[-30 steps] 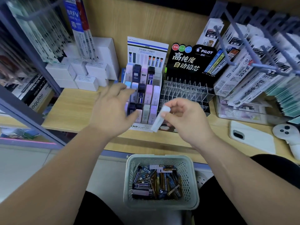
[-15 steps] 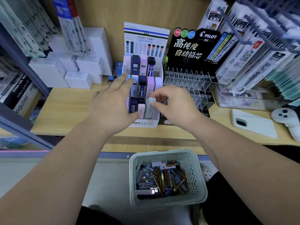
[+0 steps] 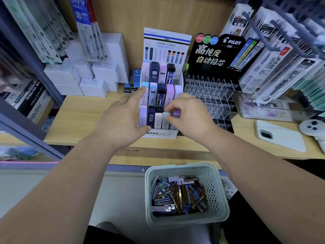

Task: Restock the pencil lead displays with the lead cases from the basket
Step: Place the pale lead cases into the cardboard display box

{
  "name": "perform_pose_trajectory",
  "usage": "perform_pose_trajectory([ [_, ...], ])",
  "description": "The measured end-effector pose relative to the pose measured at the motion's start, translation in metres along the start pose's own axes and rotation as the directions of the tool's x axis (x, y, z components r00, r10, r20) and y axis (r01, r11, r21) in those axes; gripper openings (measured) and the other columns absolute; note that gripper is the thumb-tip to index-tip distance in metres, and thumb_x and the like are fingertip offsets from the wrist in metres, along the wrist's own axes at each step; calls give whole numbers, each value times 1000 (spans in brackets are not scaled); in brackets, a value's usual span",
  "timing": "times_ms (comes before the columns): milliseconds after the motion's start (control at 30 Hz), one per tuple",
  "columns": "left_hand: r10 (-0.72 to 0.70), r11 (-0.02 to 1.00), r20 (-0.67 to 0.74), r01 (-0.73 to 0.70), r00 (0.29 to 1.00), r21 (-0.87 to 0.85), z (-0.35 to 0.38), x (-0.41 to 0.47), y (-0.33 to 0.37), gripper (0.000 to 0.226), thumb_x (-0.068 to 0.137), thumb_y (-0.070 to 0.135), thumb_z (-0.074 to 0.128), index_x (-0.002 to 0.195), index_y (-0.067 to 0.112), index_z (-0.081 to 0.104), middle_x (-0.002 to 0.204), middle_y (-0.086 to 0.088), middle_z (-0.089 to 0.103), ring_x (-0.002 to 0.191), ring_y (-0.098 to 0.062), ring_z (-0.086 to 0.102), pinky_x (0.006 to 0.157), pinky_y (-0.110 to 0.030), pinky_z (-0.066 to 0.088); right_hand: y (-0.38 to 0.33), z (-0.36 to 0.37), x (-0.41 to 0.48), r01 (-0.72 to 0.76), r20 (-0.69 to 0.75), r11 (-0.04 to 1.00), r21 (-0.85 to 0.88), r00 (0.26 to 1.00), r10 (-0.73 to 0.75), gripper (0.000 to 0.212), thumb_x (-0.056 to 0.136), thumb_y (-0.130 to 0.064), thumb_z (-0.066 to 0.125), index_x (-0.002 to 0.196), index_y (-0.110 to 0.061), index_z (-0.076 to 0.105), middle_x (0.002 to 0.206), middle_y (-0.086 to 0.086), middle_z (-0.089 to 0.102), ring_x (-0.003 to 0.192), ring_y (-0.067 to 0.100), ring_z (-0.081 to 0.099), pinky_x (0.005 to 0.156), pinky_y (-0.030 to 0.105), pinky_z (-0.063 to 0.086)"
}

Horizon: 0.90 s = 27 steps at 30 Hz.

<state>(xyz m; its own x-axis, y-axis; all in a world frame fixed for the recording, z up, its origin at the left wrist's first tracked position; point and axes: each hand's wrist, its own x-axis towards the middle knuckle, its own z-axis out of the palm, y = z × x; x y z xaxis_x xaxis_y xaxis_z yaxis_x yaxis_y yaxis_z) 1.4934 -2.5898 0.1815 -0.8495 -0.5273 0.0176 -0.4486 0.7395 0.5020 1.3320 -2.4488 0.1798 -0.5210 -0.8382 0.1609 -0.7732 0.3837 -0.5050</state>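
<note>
Pinching down at the front row, the right hand (image 3: 190,118) has thumb and curled fingertips closed on the top of a pale grey lead case (image 3: 165,121), which stands upright in the front tier of the MONO display (image 3: 159,135), between a pink case and a purple one; blur there makes the firmness of that pinch hard to judge. Over on the display's left side, the left hand (image 3: 121,120) is spread flat with straight fingers, forefinger tip touching a light-blue case (image 3: 145,84) in the middle tier, thumb resting at the front left corner of the stand. Just right of it stands the black Pilot display (image 3: 211,95) with its clear slotted tiers. Both sit on the wooden shelf (image 3: 84,113) in the middle of the frame. Down at bottom centre, below the shelf edge, sits the pale green basket (image 3: 223,191), with a jumble of dark blue and gold lead cases (image 3: 175,194) lying inside. White boxes (image 3: 91,74) are stacked at centre left, and a white phone (image 3: 284,140) lies flat at the right edge of the shelf.
</note>
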Motion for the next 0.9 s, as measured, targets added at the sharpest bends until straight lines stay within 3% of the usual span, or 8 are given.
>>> perform_pose_trajectory([
  [100, -2, 1000, -2, 2, 1000, -18, 3, 1, -2, 107, 79, 42, 79, 156, 44, 5, 158, 4, 31, 140, -25, 36, 111, -41, 37, -1, 3, 0, 1, -9, 1000, 2, 1000, -1, 23, 76, -12, 80, 87, -27, 66, 96, -4, 60, 87, 16, 59, 80, 39, 53],
  [333, -14, 998, -24, 13, 1000, -57, 10, 5, -4, 104, 80, 41, 78, 155, 47, 6, 149, 0, 43, 133, -26, 43, 105, -40, 42, 5, 3, 1, 25, -36, 998, 52, 999, -23, 21, 75, -16, 82, 75, -30, 66, 90, -8, 59, 81, 13, 58, 77, 41, 54],
  [400, -20, 999, -46, 18, 999, -48, 12, 7, -3, 103, 78, 44, 79, 154, 48, 9, 149, 1, 44, 133, -27, 43, 104, -43, 43, 7, 0, 0, 52, -31, 994, 95, 998, -50, 16, 75, -26, 86, 79, -28, 70, 88, -11, 58, 81, 11, 57, 79, 40, 53],
  [467, -29, 999, -74, 25, 997, -45, 13, 8, -1, 103, 76, 47, 80, 153, 47, 13, 148, 0, 45, 133, -28, 44, 104, -46, 44, 9, -6, -2, 72, 14, 992, 101, 997, -73, 32, 69, -37, 90, 93, -24, 73, 93, -14, 58, 87, 12, 57, 83, 34, 51],
  [533, -37, 998, -92, 33, 995, -45, 14, 9, 0, 101, 75, 47, 80, 153, 46, 16, 146, -1, 46, 131, -28, 46, 103, -47, 45, 16, -10, -6, 92, 39, 992, 88, 995, -95, 40, 67, -35, 92, 100, -24, 72, 99, -15, 58, 93, 12, 59, 87, 32, 51],
  [667, -40, 998, -123, 33, 992, -56, 17, 10, 0, 97, 76, 41, 81, 151, 45, 19, 138, -3, 53, 123, -29, 53, 97, -46, 48, 26, -14, -10, 98, -45, 995, 22, 994, -97, 17, 77, -20, 86, 89, -20, 74, 93, -9, 64, 87, 13, 61, 82, 41, 54],
  [833, -36, 997, -150, 26, 988, -72, 19, 13, -1, 91, 79, 33, 80, 149, 43, 22, 129, -1, 59, 115, -28, 57, 92, -45, 50, 26, -14, -7, 67, -41, 998, 11, 997, -67, 13, 80, -23, 84, 85, -23, 72, 90, -10, 62, 80, 11, 60, 72, 38, 57],
  [900, -38, 997, -147, 27, 988, -79, 20, 12, -1, 93, 79, 34, 81, 150, 43, 22, 126, -2, 59, 114, -28, 57, 92, -45, 50, 27, -12, -10, 84, -51, 996, 0, 995, -84, 13, 81, -22, 84, 85, -23, 72, 89, -12, 60, 80, 9, 58, 74, 36, 55],
])
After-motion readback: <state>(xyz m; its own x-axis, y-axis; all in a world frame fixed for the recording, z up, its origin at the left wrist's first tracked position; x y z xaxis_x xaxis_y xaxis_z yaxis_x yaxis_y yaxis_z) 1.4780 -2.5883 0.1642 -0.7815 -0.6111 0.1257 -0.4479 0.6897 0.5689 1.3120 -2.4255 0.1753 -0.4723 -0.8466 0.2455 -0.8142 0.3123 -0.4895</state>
